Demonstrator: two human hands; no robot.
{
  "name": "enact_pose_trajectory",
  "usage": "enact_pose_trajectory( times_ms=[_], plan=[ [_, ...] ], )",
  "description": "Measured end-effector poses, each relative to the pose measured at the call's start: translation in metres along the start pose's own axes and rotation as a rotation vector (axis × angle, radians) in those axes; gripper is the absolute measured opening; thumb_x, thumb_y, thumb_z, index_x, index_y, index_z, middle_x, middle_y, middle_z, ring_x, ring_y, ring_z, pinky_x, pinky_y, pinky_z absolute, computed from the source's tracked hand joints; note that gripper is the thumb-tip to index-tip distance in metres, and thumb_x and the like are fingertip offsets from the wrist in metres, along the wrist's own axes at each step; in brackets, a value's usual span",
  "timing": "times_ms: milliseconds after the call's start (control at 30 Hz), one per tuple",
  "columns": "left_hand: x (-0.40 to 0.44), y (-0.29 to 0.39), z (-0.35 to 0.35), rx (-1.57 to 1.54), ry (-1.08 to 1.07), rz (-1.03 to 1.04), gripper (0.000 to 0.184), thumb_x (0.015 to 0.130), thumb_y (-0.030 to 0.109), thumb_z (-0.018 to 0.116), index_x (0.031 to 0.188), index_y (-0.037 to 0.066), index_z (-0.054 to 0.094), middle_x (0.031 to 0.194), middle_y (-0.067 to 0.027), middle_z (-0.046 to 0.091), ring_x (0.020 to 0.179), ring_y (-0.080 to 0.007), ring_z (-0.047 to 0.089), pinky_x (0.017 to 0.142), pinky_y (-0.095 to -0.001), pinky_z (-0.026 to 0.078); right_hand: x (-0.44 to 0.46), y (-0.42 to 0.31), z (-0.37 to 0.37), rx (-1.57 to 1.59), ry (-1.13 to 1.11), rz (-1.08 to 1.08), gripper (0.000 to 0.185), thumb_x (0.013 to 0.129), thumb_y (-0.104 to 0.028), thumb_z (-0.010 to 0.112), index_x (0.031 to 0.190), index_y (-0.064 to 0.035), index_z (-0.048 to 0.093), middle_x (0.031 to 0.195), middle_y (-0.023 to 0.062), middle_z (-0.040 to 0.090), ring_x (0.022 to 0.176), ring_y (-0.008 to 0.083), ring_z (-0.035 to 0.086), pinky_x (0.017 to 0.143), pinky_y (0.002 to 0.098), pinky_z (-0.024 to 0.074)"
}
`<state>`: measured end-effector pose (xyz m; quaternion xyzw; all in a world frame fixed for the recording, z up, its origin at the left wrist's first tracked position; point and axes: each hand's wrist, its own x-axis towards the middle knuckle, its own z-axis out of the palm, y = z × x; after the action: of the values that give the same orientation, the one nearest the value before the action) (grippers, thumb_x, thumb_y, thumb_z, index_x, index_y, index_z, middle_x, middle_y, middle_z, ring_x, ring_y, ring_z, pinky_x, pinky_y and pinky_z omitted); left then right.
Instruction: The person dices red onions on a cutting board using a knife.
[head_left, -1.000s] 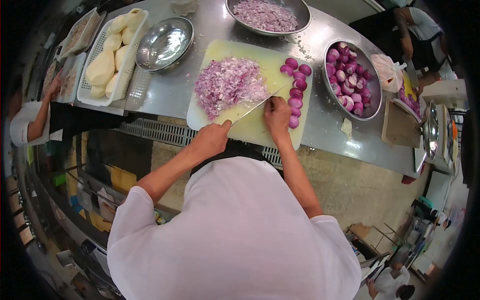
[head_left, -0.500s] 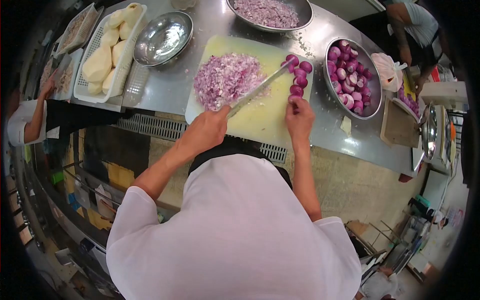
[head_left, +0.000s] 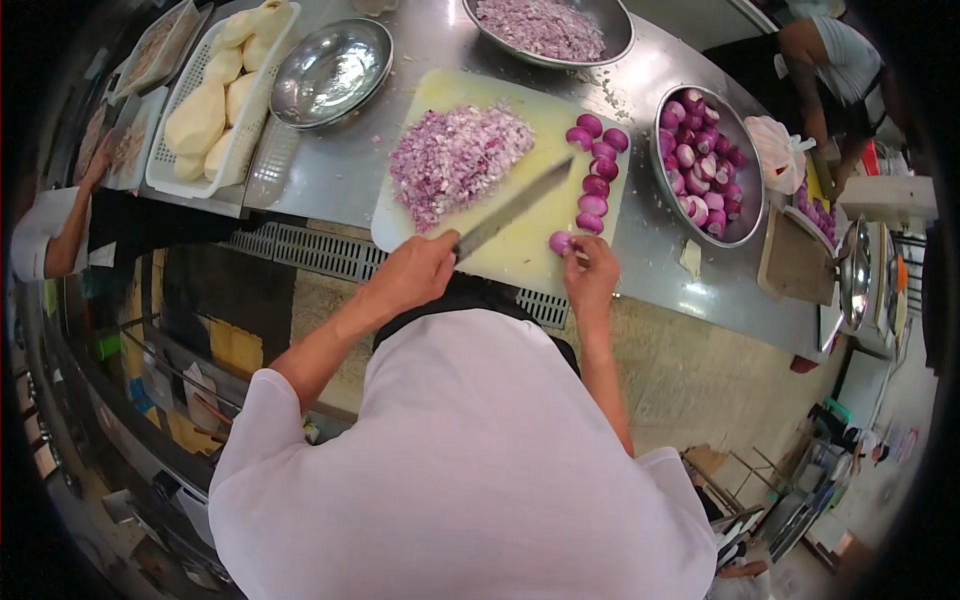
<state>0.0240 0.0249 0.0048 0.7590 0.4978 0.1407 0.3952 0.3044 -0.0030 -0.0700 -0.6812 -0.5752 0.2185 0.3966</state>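
My left hand is closed around the handle of a large knife. The blade points up and right over the cutting board, its tip near a row of onion halves. In my right hand, the fingers pinch a small red onion half at the board's near right edge. Beyond it, peeled red onion halves line the board's right side, some in a column and a few in pairs at the top. A heap of chopped onion covers the board's left part.
Right of the board stands a steel bowl of peeled onions; another bowl behind holds chopped onion. At left are a shiny steel bowl and a white basket of peeled roots. Other people work at both sides.
My right hand has drawn an onion half away from the row, toward me and left. The knife has moved off the onion row, its tip now lower and to the left.
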Motion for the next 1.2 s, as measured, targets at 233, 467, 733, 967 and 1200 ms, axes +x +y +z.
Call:
enact_pose_trajectory(
  times_ms=[233,467,733,967,1200],
  plan=[
    [0.014,-0.033,-0.006,0.158,0.216,0.011,0.012,0.088,0.006,0.056,0.095,-0.002,0.052,0.067,-0.0267,0.059,0.068,-0.0480,0.059,0.058,-0.0532,0.043,0.038,-0.019,0.063,-0.045,0.019,-0.189,0.012,0.078,-0.001,0.065,0.090,-0.0003,0.066,0.090,0.0157,0.062,0.083,0.0364,0.061,0.073,0.0435,0.0503],
    [0.011,-0.014,0.012,0.221,0.160,0.100,0.010,0.085,0.000,0.051,0.094,-0.002,0.048,0.064,-0.0268,0.057,0.067,-0.0491,0.058,0.061,-0.0568,0.044,0.065,-0.035,0.072,-0.268,-0.063,-0.273,0.014,0.078,-0.005,0.062,0.091,-0.0039,0.068,0.090,0.0140,0.062,0.086,0.0353,0.059,0.074,0.0445,0.0498],
    [-0.002,0.005,0.006,0.235,0.066,-0.017,0.015,0.080,-0.003,0.050,0.095,-0.005,0.051,0.064,-0.0270,0.059,0.066,-0.0478,0.061,0.061,-0.0560,0.048,0.062,-0.031,0.071,-0.247,-0.034,-0.296,0.016,0.078,-0.005,0.063,0.093,-0.0054,0.066,0.090,0.0131,0.061,0.086,0.0346,0.058,0.074,0.0444,0.0498],
    [-0.001,0.005,0.010,0.249,0.000,-0.088,0.016,0.081,-0.002,0.050,0.097,-0.004,0.051,0.068,-0.0281,0.060,0.070,-0.0472,0.062,0.064,-0.0560,0.048,0.057,-0.027,0.073,-0.208,0.011,-0.311,0.018,0.076,-0.001,0.062,0.093,-0.0049,0.064,0.091,0.0134,0.059,0.085,0.0352,0.057,0.072,0.0449,0.0494],
    [0.002,-0.007,0.011,0.267,0.034,-0.007,0.014,0.083,0.000,0.053,0.096,-0.003,0.049,0.065,-0.0273,0.058,0.069,-0.0485,0.060,0.062,-0.0575,0.045,0.053,-0.027,0.076,-0.149,0.051,-0.319,0.018,0.075,0.001,0.062,0.092,-0.0040,0.063,0.090,0.0138,0.059,0.086,0.0356,0.057,0.073,0.0443,0.0487]
  ],
)
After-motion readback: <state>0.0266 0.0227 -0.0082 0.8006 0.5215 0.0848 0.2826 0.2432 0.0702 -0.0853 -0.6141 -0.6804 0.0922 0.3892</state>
